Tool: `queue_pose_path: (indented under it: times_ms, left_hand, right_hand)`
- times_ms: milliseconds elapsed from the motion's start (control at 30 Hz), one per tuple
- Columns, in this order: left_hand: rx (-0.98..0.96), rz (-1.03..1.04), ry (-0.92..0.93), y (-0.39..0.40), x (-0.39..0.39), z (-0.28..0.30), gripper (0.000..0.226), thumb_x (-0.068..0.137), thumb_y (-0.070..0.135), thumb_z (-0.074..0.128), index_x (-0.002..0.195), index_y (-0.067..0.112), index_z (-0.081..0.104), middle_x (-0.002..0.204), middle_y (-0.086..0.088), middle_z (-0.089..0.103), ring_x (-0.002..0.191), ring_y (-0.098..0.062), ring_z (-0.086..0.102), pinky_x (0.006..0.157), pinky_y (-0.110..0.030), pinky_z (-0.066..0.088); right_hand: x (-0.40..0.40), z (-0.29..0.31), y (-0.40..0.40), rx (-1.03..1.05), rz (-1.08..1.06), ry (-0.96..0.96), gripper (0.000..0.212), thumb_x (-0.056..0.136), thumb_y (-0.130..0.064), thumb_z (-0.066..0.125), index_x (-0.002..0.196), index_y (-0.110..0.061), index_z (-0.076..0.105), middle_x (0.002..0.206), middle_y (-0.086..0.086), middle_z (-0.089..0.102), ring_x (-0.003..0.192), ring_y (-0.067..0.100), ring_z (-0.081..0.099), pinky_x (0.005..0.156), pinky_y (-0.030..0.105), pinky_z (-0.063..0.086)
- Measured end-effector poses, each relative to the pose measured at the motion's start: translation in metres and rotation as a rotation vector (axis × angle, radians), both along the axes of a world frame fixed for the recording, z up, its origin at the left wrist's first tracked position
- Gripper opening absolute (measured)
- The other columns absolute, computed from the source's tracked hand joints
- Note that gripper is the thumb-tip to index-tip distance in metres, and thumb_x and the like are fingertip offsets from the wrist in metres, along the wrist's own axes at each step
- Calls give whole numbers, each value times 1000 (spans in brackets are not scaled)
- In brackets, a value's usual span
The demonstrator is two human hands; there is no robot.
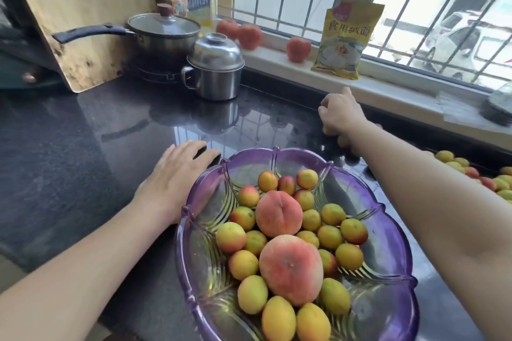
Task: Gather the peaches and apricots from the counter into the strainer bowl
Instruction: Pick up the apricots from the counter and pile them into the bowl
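A: Where is the fruit at this moment?

B: Most of it lies in the purple strainer bowl (388,232), which stands on the dark counter (83,133) close to the person. Two peaches (278,213) rest on top of many small apricots (243,264) inside it. More apricots on the counter (454,162) lie at the right edge, and a few small ones lie just under the right wrist.

A: And the hands?

B: The left hand (177,171) is flat and relaxed — palm down on the counter, fingers straight, touching the bowl's left rim. The right hand (342,112) reaches toward the back of the counter, near the windowsill (277,59). Its fingers are curled downward, but whether they grasp an apricot I cannot tell — the back of the hand hides them.

A: What else stands there?

B: A steel lidded pot (214,69), a saucepan (163,34), three red fruits on the sill (297,48) and a yellow packet (346,41).
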State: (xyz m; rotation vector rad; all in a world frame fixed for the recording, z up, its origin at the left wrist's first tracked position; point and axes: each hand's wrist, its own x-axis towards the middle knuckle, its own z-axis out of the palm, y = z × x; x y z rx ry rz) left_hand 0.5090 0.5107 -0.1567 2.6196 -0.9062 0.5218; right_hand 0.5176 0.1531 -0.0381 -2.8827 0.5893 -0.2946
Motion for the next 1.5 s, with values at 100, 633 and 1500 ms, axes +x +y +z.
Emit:
queue_pose_path:
  times_ms: [100,633,1500]
  left_hand:
    - [8,-9,25,2,2,-1,47,90,40,75,133,40,57,136,1,57,130,-22,51,112,-44,39]
    - [-1032,-104,841,2,-70,62,33,98,41,58,89,24,85,102,-7,82,101,-24,75,94,-37,57]
    - [-1050,-353,1056,3,-94,60,54,86,22,52,136,9,66,126,-21,75,122,-43,69,114,-60,47]
  right_hand:
    - [-22,14,10,110,97,-170,24,93,-23,63,117,-18,61,127,10,50,113,29,53,93,32,39]
    - [-216,38,87,-38,428,-13,23,92,-31,72,114,-27,73,101,-10,59,92,12,56,81,28,50]
    - [-204,44,53,-44,204,-320,28,93,4,57,97,-16,77,102,3,70,90,23,63,80,40,56]
